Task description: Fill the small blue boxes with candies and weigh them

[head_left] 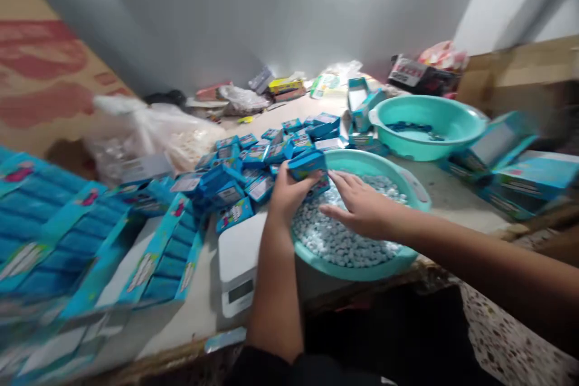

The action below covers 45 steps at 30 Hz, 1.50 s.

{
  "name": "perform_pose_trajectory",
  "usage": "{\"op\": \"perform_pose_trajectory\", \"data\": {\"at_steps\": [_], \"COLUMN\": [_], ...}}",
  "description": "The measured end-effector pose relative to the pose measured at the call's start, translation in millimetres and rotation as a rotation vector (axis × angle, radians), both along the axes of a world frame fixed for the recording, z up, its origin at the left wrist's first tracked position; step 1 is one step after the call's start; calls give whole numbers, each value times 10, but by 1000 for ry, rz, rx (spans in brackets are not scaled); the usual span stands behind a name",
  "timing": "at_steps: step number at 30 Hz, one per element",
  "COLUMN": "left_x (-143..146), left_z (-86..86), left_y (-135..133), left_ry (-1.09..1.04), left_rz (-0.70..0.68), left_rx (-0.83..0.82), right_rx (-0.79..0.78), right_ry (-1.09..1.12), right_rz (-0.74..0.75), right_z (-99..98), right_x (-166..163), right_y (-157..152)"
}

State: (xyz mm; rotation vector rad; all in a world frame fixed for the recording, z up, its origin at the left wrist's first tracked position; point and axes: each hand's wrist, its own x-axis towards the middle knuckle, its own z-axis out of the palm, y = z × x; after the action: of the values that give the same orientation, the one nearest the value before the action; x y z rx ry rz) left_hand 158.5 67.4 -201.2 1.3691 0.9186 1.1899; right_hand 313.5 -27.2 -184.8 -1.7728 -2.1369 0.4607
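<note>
Turquoise plastic forms the near basin (414, 184), set at the near side of the surface (205, 298), apparently for reach by both hands; it carries a bed of pale pellets (339, 247). Seen from the head, the left hand (289, 190) has its grip closed on a small blue box (310, 164), which lies between thumb and fingers with its right end projecting towards the other hand. That box is at the far left rim, partly over the basin, perhaps so that loose pellets would fall inside. The right hand (359, 202) has an open grip with nothing visible in it, fingers extended and thumb apart, just right of the box; whether its fingertips touch the box I cannot tell. Just left of the basin rests a white scale (239, 247), probably kept handy there. Farther off lies a pile of small boxes (266, 154), with larger open cartons (174, 253) on the left.
</note>
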Motion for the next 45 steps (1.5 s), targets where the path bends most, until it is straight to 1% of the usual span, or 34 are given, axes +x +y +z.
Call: {"op": "perform_pose_trajectory", "data": {"at_steps": [2, 4, 6, 8, 10, 11, 14, 16, 19, 21, 23, 25, 28, 29, 31, 34, 37, 39, 42, 45], "left_x": [-27, -50, -68, -80, -87, -88, -83, -71, -52, -57, -72, -82, -79, -74, -64, -59, -66, -67, -64, -62], "left_z": [-82, -136, -151, -136, -121, -121, -148, -167, -170, -167, -165, -156, -141, -144, -167, -205, -198, -183, -175, -164], "left_y": [6, -4, -39, -84, -101, -89, 4, 61, 65, 45, 44, 53, 54, 53, 57, 76, 87, 92, 104, 111], "left_ry": [42, 117, 177, 219, 254, 264, 279, 271, 233, 223, 233, 224, 215, 204, 158, 134, 166, 155, 136, 200], "left_rz": [-23, -9, -18, -28, -24, -19, -9, -17, -13, 63, 120, 157, 205, 212, 200, 99, -33, -77, -53, -33], "left_rx": [32, 72, 96, 117, 131, 138, 159, 168, 175, 202, 230, 239, 205, 191, 177, 176, 143, 120, 123, 122], "right_rx": [-60, -48, -1, 53, 108, 114, 44, 3, 0, -56, -83, -88, -117, -132, -160, -196, -244, -291, -356, -437], "right_ry": [-150, -239, -293, -344, -406, -435, -466, -423, -320, -278, -288, -332, -359, -326, -205, -31, 97, 189, 322, 460], "right_rz": [87, 145, 169, 183, 174, 139, -43, -93, -9, 59, 76, 30, -76, -87, -63, -12, -20, -62, -157, -239], "right_z": [-207, -397, -527, -586, -594, -585, -506, -417, -307, -302, -333, -345, -288, -259, -213, -187, -192, -199, -221, -270], "right_x": [-39, -28, 57, 205, 375, 450, 542, 455, 130, -95, -185, -87, 265, 383, 566, 677, 665, 626, 539, 459], "right_y": [-122, -157, -102, 28, 211, 310, 524, 504, 269, 149, 149, 235, 401, 452, 537, 598, 591, 576, 563, 557]}}
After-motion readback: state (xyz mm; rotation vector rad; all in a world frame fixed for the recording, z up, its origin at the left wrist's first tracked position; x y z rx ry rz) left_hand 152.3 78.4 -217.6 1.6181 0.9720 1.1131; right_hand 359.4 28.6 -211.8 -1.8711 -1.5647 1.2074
